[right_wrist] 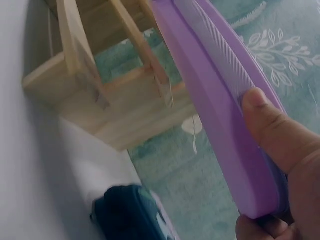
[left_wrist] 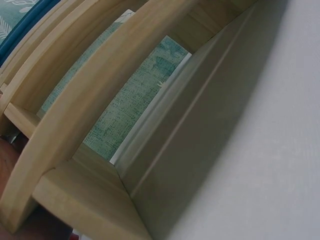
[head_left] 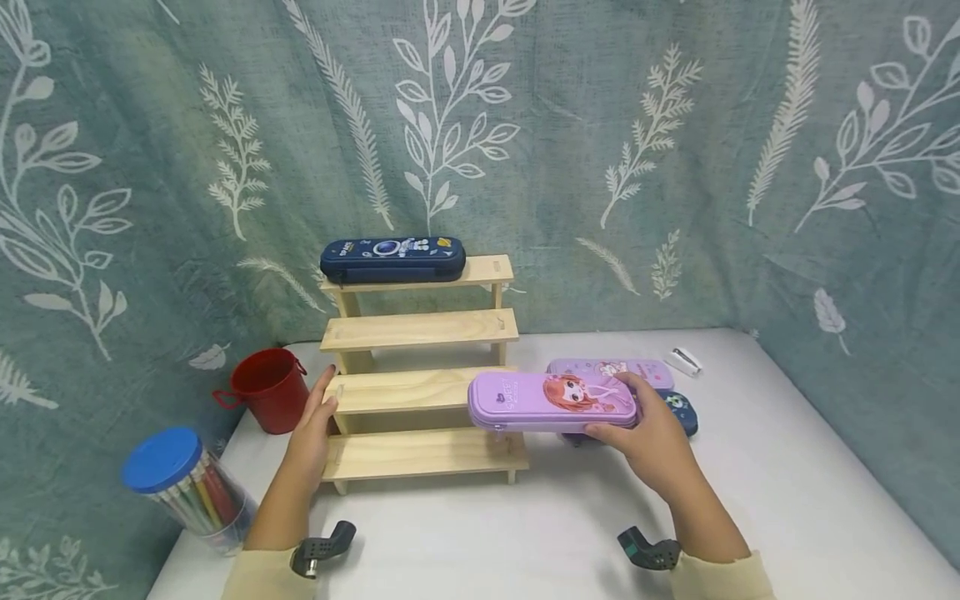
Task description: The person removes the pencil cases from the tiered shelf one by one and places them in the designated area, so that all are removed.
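Note:
In the head view, my right hand [head_left: 651, 433] grips the right end of a light purple pencil case [head_left: 525, 400] with a cartoon girl and lettering on its lid. The case is raised, overlapping the right end of a wooden tiered rack [head_left: 420, 454]. Seen from the right wrist, my thumb [right_wrist: 270, 120] presses the case's zipper side, with fingers under its end. My left hand [head_left: 309, 433] holds the rack's left end at the lower tiers, thumb at the board's edge; its other fingers are partly hidden. A dark blue space pencil case [head_left: 393, 260] lies on the top tier.
Behind the right hand lie another purple pencil case [head_left: 652, 372] and a dark blue one [head_left: 682, 412], with a small white stapler-like item [head_left: 684, 362] beyond. To the left stand a red bucket [head_left: 272, 396] and a blue-lidded tub of pencils [head_left: 198, 492]. Patterned cloth [head_left: 525, 167] hangs behind.

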### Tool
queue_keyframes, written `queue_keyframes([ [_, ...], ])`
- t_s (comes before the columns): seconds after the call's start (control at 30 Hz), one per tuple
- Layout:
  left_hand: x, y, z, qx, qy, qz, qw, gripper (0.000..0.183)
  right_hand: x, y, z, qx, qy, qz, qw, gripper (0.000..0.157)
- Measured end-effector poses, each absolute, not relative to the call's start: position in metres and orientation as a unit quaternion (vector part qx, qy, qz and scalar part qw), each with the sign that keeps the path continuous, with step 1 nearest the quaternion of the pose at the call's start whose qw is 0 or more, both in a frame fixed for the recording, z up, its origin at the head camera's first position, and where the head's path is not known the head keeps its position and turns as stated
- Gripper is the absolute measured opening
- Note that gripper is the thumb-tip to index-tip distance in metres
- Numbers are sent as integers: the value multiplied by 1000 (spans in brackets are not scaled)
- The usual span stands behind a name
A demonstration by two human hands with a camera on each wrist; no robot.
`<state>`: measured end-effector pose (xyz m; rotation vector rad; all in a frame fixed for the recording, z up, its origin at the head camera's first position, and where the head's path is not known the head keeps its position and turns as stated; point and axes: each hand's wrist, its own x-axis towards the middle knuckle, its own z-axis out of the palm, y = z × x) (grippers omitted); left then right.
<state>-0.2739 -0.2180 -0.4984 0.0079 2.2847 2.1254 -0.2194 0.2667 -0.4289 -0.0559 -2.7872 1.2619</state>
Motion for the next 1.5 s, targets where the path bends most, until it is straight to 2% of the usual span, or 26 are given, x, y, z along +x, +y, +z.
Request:
queue_keyframes([
  [0.53,-278,-214,-500,16,722,691,6,57,-205,310,-445,-40,-905,420,56,125],
  [0.73,-278,-215,-499,13,726,687,12,57,-199,328,-455,-53,-904,420,63,120],
  [1.13,-277,-218,-497,9,731,682,9,58,-196,355,-480,-74,-918,386,51,122],
  [1.5,-276,-221,-502,2,728,686,5,58,-199,366,-489,-72,-932,355,-18,121],
])
